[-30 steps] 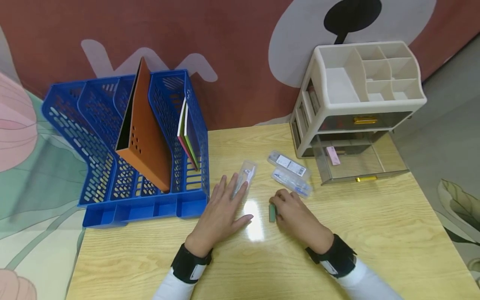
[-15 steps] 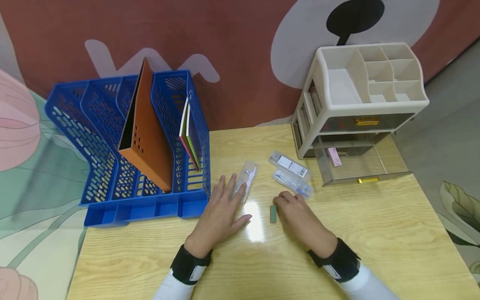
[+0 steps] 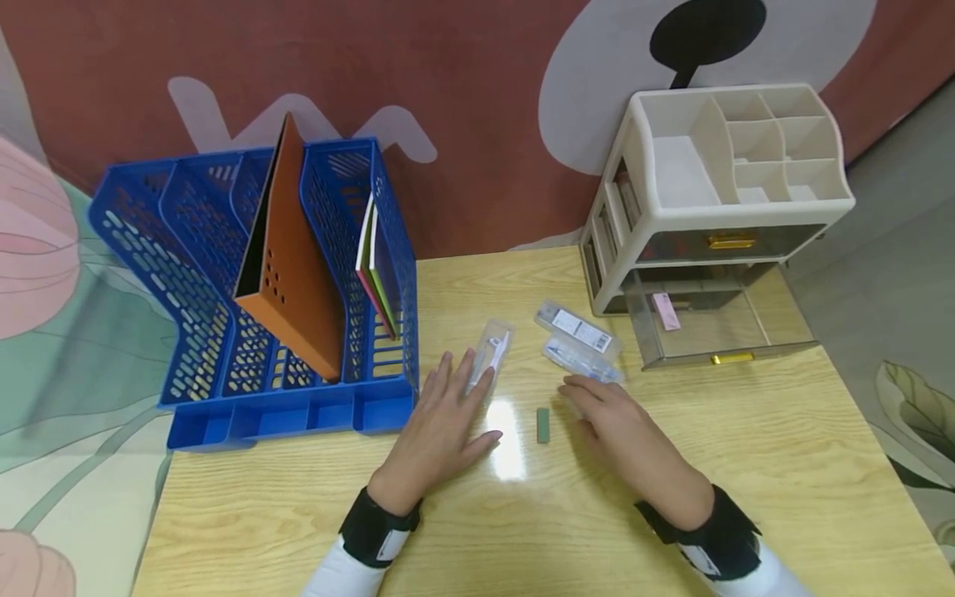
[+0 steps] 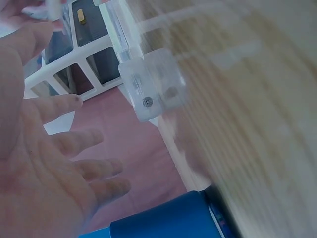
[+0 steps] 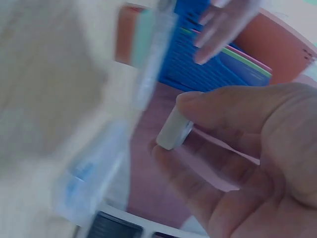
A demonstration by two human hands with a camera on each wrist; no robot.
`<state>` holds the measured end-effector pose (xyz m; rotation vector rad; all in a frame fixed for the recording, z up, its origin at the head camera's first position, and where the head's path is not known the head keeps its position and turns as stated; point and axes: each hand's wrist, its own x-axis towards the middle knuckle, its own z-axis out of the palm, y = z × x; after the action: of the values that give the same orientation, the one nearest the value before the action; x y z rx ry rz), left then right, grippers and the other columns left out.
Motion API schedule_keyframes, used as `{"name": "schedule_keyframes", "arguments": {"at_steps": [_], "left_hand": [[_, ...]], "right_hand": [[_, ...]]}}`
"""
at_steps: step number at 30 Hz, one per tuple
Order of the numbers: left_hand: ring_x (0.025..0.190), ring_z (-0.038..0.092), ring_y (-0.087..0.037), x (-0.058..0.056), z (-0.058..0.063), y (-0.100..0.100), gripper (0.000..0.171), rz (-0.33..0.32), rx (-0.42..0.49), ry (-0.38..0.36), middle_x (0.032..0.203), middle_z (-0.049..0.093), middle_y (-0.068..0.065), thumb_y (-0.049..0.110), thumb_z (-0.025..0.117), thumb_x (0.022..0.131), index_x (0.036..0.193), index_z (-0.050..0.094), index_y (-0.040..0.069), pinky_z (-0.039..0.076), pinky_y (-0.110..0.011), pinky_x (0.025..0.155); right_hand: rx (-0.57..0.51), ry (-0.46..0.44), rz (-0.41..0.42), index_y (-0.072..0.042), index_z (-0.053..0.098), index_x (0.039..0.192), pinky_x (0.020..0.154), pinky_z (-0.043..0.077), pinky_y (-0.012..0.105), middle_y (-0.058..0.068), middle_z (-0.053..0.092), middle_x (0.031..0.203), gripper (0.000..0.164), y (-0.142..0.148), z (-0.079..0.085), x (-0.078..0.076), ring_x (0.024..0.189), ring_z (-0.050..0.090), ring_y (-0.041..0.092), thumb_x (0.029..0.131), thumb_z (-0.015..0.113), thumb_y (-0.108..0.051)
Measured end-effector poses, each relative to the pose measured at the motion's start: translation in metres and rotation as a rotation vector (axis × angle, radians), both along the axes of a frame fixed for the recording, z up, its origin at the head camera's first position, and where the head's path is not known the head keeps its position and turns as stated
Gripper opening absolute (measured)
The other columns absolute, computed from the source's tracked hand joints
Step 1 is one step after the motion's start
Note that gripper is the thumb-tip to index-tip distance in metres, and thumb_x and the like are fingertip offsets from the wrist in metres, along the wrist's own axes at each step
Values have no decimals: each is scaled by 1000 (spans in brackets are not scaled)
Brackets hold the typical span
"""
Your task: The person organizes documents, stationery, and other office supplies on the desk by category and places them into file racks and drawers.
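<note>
Block (image 5: 171, 131) only partly visible in right hand (image 3: 636, 439)

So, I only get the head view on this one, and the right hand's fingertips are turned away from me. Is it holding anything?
Observer: Yes. In the right wrist view, the right hand pinches a small white block between thumb and finger.
Operator: And the green block, is it green all over?
Observer: No, the right wrist view shows a reddish part alongside the green.
Operator: What about the left hand, anything in its palm?
Observer: Nothing shows there; the left wrist view has the palm bare.
</note>
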<state>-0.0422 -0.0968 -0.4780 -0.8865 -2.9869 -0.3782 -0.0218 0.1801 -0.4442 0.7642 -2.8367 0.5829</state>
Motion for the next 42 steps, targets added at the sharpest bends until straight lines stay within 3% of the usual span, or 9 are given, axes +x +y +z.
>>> {"name": "schedule_keyframes", "arguments": {"at_steps": [7, 18, 23, 27, 31, 37, 42], "left_hand": [[155, 24, -48, 1, -1, 0, 85, -3, -9, 4, 170, 24, -18, 61, 64, 94, 162, 36, 18, 31, -63, 122], [154, 26, -49, 5, -2, -2, 84, -16, 15, -12, 170, 26, -18, 61, 65, 94, 161, 38, 18, 31, -65, 121], [155, 24, -48, 7, -1, -3, 83, -15, 17, -20, 170, 26, -18, 60, 65, 94, 161, 39, 18, 32, -65, 120], [154, 25, -49, 8, -2, -4, 83, -14, 3, -21, 170, 25, -18, 61, 65, 94, 161, 39, 19, 32, -65, 120], [154, 24, -49, 9, -1, -5, 84, -14, -1, -21, 170, 25, -18, 62, 65, 94, 160, 39, 18, 32, -65, 120], [156, 23, -47, 10, -1, -5, 83, -5, -20, -41, 170, 25, -17, 63, 63, 94, 161, 39, 19, 30, -64, 121], [156, 23, -47, 11, -1, -7, 84, -6, -32, -49, 170, 25, -17, 64, 63, 94, 161, 39, 20, 30, -64, 121]], "right_hand": [[-96, 114, 39, 3, 69, 124, 92, 60, 50, 18, 69, 130, 59, 10, 29, 6, 115, 69, 38, 68, 85, 15], [-107, 206, -18, -1, 68, 130, 89, 60, 47, 14, 67, 136, 69, 35, 64, 5, 115, 69, 35, 66, 89, 14], [-84, 249, -86, -2, 67, 132, 106, 50, 36, 14, 67, 137, 69, 57, 79, 1, 120, 66, 35, 68, 88, 12], [-33, 247, -153, -1, 66, 133, 105, 51, 41, 17, 66, 137, 66, 77, 89, -7, 120, 65, 39, 71, 85, 11], [-3, 257, -177, 3, 65, 131, 86, 54, 58, 20, 66, 135, 65, 93, 94, -20, 115, 66, 43, 70, 84, 15], [17, 260, -140, 7, 66, 127, 82, 56, 60, 25, 67, 130, 62, 113, 89, -43, 110, 67, 47, 68, 82, 20], [76, 172, -135, 8, 65, 125, 79, 57, 62, 30, 66, 127, 56, 125, 84, -59, 101, 69, 48, 72, 82, 17]]}}
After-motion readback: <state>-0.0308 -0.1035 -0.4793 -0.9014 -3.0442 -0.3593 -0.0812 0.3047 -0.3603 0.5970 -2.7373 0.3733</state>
